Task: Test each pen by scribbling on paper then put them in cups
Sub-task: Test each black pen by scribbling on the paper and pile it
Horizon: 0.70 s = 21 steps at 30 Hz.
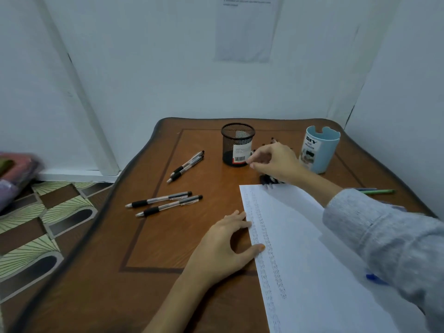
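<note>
A: Scanning left to right, clock laid on the table [168, 248], twelve at the wall. Risks?

B: Ten o'clock: four loose pens, one pair [186, 166] lying beyond the other pair [165, 203]. Round barrels, so a forearm nudge could roll them toward the edge. Six o'clock: paper [300, 248], held only at its left margin. If that hand lifts, a scribble may drag the sheet. Twelve: mesh cup [237, 145], looks light, with fingertips just beside its base. A hasty pull could tip it. One o'clock: pen heap [270, 180] under the palm, so two pens may come up together. Two o'clock: blue cup [319, 150], wrist close beside it, same tipping risk.

A: Hands?

B: Left hand [223, 246], seven o'clock: fingers straight and spread, tips and thumb pressing the paper's edge, grasping nothing. Right hand [274, 162], one o'clock: arm stretched across the sheet's far corner, palm down, fingers curled, tips bunched. Cannot tell whether they pinch a pen; too blurred.

A: Cups?

B: No pen shows above either rim.
</note>
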Motion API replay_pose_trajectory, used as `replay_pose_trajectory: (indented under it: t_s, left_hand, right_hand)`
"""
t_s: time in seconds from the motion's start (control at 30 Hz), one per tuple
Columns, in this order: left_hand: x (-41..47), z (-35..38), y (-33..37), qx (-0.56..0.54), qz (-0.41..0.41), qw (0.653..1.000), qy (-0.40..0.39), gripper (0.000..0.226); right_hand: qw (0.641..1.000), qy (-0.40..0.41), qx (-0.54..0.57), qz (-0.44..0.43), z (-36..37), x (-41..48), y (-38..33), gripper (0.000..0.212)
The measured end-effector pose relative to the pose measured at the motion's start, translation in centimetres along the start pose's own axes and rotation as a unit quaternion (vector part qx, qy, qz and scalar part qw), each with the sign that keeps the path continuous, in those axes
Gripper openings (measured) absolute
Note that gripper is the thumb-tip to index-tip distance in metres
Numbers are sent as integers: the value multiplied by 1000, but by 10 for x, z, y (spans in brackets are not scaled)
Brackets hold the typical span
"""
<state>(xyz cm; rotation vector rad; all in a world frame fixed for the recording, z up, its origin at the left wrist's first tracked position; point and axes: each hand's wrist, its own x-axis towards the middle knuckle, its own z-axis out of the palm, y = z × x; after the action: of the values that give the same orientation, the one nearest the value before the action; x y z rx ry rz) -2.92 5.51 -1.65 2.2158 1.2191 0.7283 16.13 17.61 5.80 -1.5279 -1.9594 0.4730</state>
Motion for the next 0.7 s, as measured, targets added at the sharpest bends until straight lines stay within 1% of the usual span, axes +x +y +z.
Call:
replay_pose_trajectory:
  t_s: [0.07, 0.13, 0.3, 0.4, 0.5, 0.57, 0.7]
  left_hand:
    - [0, -1, 1, -3, 2, 1000, 3, 60]
    - [0, -2, 1, -6, 2, 1000, 7, 60]
    - [0, -2, 0, -5, -1, 1000, 7, 58]
    - [1, -1, -2, -7, -5, 1000, 11, 58]
    - [1, -1, -4, -4, -5, 1000, 11, 58]
    - [2, -1, -5, -8, -5, 1000, 10, 58]
    - [2, -1, -5, -14, -1, 1000, 12, 58]
  right_hand:
    - [995, -86, 46, -28, 19, 2, -11, 12]
    - [985, -146, 80, -54, 38, 8, -20, 15]
    - [963, -248, 70, -81, 72, 20, -40, 22]
    - [958, -269, 48, -93, 81, 26, -40, 23]
    - [956, -269, 66, -101, 83, 28, -35, 19]
    - [954, -269, 100, -90, 80, 26, -33, 16]
    - [942, -253, 215, -37, 69, 23, -27, 15]
